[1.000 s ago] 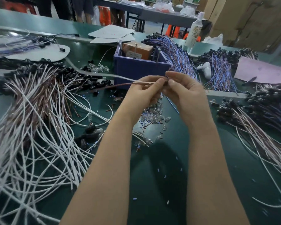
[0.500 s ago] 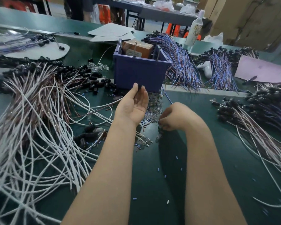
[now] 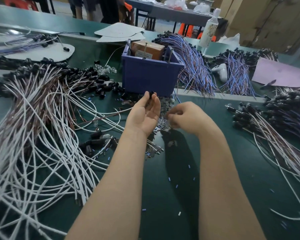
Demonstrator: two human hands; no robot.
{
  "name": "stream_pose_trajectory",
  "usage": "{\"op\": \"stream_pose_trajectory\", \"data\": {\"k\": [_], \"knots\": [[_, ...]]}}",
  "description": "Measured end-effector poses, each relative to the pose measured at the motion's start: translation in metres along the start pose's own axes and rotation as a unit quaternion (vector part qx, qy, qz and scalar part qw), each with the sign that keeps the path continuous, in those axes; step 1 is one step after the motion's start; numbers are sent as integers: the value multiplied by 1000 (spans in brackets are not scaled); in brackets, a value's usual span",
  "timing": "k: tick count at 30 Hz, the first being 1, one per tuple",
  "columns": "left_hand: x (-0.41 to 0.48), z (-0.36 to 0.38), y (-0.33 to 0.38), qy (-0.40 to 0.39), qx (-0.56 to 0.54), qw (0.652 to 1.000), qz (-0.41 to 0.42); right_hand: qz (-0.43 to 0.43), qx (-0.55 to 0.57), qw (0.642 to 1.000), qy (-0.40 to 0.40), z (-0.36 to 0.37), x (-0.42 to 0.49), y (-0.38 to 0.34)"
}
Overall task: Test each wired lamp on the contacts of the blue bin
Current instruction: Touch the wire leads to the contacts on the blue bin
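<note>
The blue bin (image 3: 151,77) stands at the table's middle back, with a brown box (image 3: 148,49) inside and upright metal pins (image 3: 170,55) at its rim. My left hand (image 3: 144,115) lies palm up just in front of the bin, and its fingertips pinch a small black lamp cap (image 3: 152,93). My right hand (image 3: 187,116) hovers beside it, fingers curled and pinched over a pile of small clear bulbs (image 3: 165,105). What sits between those fingertips is too small to name. Wired lamps with white and brown leads (image 3: 42,118) sprawl across the left.
More white-leaded lamps (image 3: 267,129) lie at the right. Blue and purple wire bundles (image 3: 196,66) fan out behind and right of the bin. Loose black caps (image 3: 100,84) sit left of the bin. A white bottle (image 3: 209,30), pink sheet (image 3: 280,73) and people's legs are farther back.
The wire that both hands held up before the bin is gone from them. Both hands dropped to the bulb pile. My left hand now pinches a black cap.
</note>
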State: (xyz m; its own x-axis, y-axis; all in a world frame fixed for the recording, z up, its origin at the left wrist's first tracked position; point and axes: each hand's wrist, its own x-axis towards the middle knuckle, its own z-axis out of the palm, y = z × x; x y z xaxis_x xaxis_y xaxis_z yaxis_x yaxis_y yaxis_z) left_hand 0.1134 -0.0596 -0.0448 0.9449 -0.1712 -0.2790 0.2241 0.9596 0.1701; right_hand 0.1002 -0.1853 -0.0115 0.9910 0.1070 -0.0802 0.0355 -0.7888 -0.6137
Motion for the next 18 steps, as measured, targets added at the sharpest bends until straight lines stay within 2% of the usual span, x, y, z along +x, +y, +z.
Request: {"op": "stream_pose_trajectory", "data": {"k": [3,7,9,12,18], "knots": [[1,-1,-1,1,17,1000,-3,-10,141,988,57,6,5,2],[0,-2,-1,-2,20,1000,0,-1,300,945,130,12,13,4],[-1,-2,-1,-3,15,1000,-2,1,353,927,126,15,14,3],[-2,-1,0,-14,8,1000,-7,-10,387,916,109,17,14,2],[-4,-1,0,-77,-2,997,-25,-86,416,887,179,17,9,-7]]}}
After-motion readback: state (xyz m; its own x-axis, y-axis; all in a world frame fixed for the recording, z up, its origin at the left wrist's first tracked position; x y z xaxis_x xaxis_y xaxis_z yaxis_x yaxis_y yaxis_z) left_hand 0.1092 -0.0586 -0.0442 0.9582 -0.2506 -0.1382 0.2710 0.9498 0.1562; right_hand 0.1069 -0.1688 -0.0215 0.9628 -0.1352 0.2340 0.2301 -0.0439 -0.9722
